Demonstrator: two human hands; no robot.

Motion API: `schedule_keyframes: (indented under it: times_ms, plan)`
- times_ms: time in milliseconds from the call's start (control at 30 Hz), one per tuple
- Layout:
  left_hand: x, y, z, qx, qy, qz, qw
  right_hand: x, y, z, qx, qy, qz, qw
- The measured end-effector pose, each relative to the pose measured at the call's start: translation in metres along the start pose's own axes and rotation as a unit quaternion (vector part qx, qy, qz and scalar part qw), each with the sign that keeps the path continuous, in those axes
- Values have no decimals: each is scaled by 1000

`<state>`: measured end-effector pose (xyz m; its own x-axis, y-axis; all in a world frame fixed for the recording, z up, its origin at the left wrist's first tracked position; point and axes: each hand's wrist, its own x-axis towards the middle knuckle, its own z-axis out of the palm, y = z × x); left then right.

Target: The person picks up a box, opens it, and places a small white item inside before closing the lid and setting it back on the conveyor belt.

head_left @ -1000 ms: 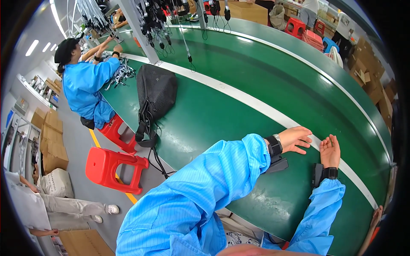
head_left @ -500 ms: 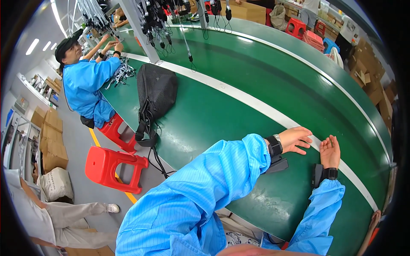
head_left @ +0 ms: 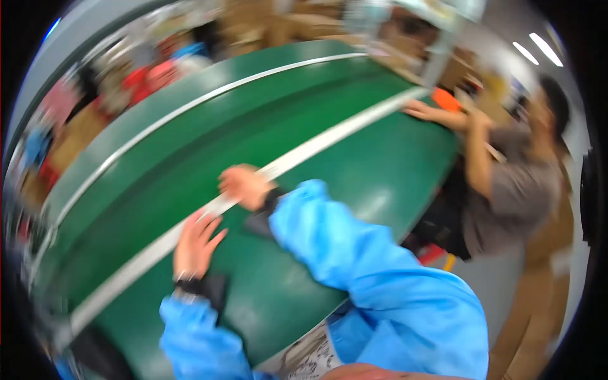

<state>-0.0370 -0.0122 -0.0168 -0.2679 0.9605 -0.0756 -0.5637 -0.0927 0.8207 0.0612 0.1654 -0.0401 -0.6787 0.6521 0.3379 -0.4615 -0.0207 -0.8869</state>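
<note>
My left hand [head_left: 195, 246] is over the near side of the green worktable [head_left: 266, 310], its fingers spread and nothing held. Just right of it and farther off, my right hand [head_left: 246, 187] hovers at the pale strip [head_left: 335, 134] that runs along the table. Its fingers are loosely bent and somewhat smeared by motion, with no object visible in them. Both wrists carry dark bands with black blocks, below blue sleeves. Whether either hand touches the surface is unclear.
At the right, a person in a grey-brown shirt [head_left: 516, 202] rests an arm on the table near an orange item [head_left: 445, 99]. A dark bag-like shape [head_left: 100, 353] lies lower left. Cardboard boxes [head_left: 316, 25] and blurred red stools [head_left: 136, 81] stand beyond the far edge.
My view has swung to the right, so the co-worker in blue and the hanging cords are gone from sight. Both hands now appear farther left in the picture, still without visible objects.
</note>
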Motion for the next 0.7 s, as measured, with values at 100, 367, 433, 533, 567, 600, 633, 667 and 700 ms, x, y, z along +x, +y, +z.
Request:
schedule_keyframes:
  times_ms: [100, 367, 433, 533, 567, 600, 633, 667, 700]
  plan:
    - [1, 0, 16, -3, 8, -18, 1000, -3, -26, -15, 241, 75, 219, 943]
    - [4, -2, 24, -9, -16, -28, 999, -15, -45, -16, 206, 110, 228, 945]
    - [4, -2, 25, -8, -9, -25, 1000, -12, -42, -15, 207, 107, 230, 945]
    - [6, -2, 24, -13, -6, -30, 999, -10, -38, -17, 196, 112, 227, 947]
    - [5, -1, 22, -14, -5, -29, 999, -9, -37, -16, 196, 114, 226, 947]
    - [6, -1, 22, -16, -7, -31, 999, -9, -37, -16, 202, 109, 229, 946]
    - [8, -2, 22, -19, -9, -33, 999, -8, -36, -15, 206, 106, 231, 945]
    - [8, -2, 23, -22, -14, -37, 999, -7, -37, -16, 211, 102, 233, 944]
    - [8, -2, 22, -17, -13, -33, 999, -6, -36, -17, 208, 109, 232, 944]
